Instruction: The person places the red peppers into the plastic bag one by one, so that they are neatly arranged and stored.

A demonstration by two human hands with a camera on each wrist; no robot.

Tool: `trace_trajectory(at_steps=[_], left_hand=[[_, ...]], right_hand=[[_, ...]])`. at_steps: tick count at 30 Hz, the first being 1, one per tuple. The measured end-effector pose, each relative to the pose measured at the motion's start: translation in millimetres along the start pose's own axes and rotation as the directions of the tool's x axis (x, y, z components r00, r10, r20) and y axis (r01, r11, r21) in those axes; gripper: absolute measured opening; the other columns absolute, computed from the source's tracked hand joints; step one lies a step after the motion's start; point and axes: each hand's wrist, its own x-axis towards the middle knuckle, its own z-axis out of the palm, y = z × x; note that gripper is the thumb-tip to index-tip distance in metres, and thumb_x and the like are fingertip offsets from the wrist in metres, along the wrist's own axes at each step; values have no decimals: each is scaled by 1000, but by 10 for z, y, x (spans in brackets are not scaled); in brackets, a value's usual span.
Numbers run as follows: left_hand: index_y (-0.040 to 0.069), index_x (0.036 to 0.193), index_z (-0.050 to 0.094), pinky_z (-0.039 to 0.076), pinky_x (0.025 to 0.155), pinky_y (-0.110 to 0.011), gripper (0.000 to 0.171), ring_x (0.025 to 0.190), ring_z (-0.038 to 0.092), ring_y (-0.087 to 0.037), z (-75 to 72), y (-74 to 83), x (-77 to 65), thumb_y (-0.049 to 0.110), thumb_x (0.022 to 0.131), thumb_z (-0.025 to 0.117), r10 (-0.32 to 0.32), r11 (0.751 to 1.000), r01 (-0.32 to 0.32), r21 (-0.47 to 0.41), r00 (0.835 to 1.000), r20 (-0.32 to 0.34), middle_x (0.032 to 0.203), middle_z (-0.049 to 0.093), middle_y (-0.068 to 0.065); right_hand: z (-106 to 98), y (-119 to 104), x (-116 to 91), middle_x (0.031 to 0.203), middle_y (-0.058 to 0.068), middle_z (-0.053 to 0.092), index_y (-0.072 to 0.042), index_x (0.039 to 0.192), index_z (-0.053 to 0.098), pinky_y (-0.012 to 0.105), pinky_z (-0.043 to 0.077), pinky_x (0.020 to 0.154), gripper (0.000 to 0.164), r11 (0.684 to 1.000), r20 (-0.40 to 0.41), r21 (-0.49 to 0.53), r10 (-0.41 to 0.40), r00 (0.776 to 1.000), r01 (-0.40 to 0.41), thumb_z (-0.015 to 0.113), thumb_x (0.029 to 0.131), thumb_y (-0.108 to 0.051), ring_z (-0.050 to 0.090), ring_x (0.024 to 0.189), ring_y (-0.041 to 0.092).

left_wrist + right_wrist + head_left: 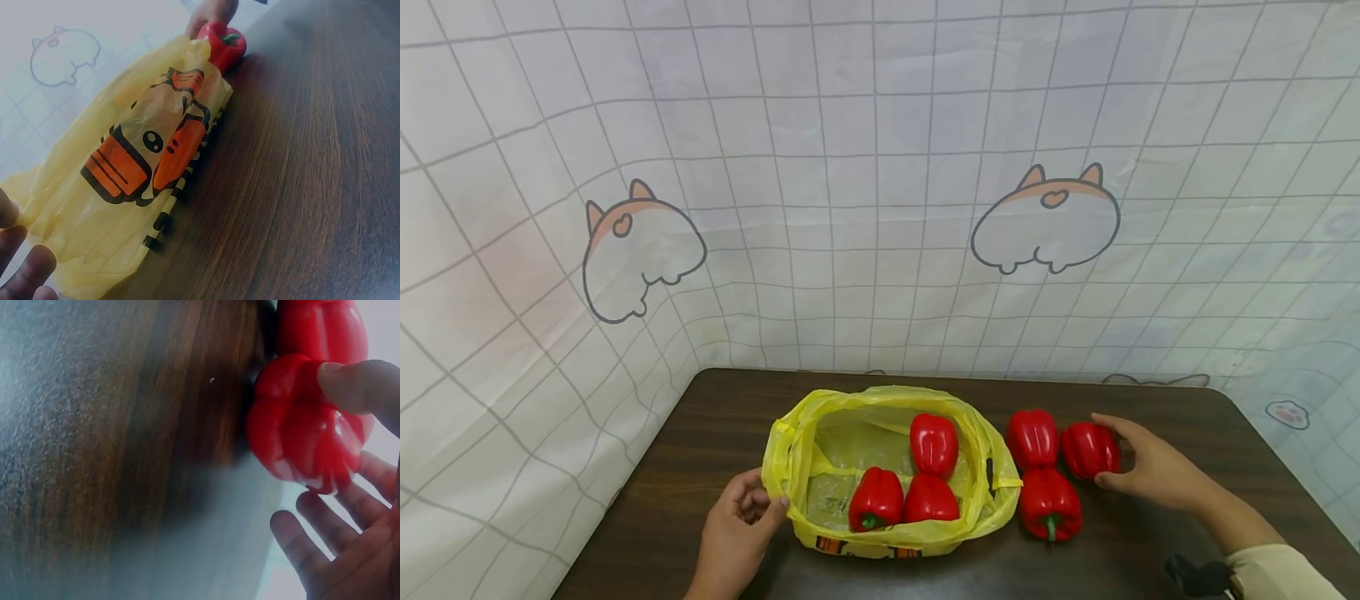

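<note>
A yellow plastic bag point(981, 521) stands with its mouth spread wide, and three red bell peppers point(934, 446) lie inside it. My left hand point(737, 525) pinches the bag's left rim between thumb and fingers. The left wrist view shows the bag's printed side point(147, 150), with orange and black cartoon shapes. Right of the bag, my right hand point(1165, 471) holds a red bell pepper point(1086, 450) on the table. In the right wrist view the thumb lies on that pepper point(306, 431) and the fingers curve around its far side.
Two more red bell peppers, a rear one point(1032, 437) and a front one point(1049, 504) with a green stem, sit between the bag and the held pepper. Everything rests on a dark wooden table point(662, 500). Behind it hangs a white gridded cloth point(865, 200) with cartoon drawings.
</note>
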Motion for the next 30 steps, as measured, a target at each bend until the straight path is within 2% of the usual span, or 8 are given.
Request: trace_trajectory(at_steps=[5, 11, 19, 23, 30], left_hand=[[6, 138, 54, 55, 70, -29, 52, 86, 67, -22, 7, 3, -1, 18, 93, 78, -14, 1000, 14, -8, 1000, -2, 99, 70, -9], [6, 138, 54, 56, 71, -29, 51, 87, 68, -22, 7, 3, -3, 16, 94, 77, -11, 1000, 11, -13, 1000, -1, 99, 70, -9], [5, 137, 54, 56, 71, -29, 51, 86, 68, -22, 8, 2, -3, 17, 93, 78, 1, 1000, -1, -27, 1000, 3, 99, 70, -9], [5, 138, 54, 56, 72, -29, 53, 87, 68, -22, 5, 0, -3, 19, 93, 78, 0, 1000, 0, -24, 1000, 7, 99, 70, -9], [5, 139, 53, 56, 72, -28, 53, 87, 68, -22, 3, -1, -2, 20, 94, 78, -5, 1000, 5, -11, 1000, 3, 100, 71, -9]], right_hand=[[-10, 38, -5, 141, 34, 49, 2, 153, 37, 57, 55, 82, 93, 998, 18, 59, 11, 1000, -12, 89, 81, -27, 57, 118, 52], [-24, 89, -15, 142, 34, 49, 1, 153, 36, 61, 53, 86, 93, 996, 24, 92, 9, 1000, -11, 88, 81, -23, 52, 124, 55], [-31, 179, 7, 144, 35, 46, 5, 156, 28, 40, 57, 87, 96, 981, 67, 193, -14, 998, 1, 87, 82, -15, 53, 125, 53], [-27, 201, 2, 146, 38, 42, 5, 157, 24, 44, 57, 88, 99, 969, 96, 247, -9, 995, -15, 86, 82, -11, 50, 127, 56], [-19, 226, -7, 146, 37, 43, 4, 156, 27, 45, 56, 88, 97, 969, 86, 246, 9, 996, -30, 87, 81, -12, 49, 127, 55]])
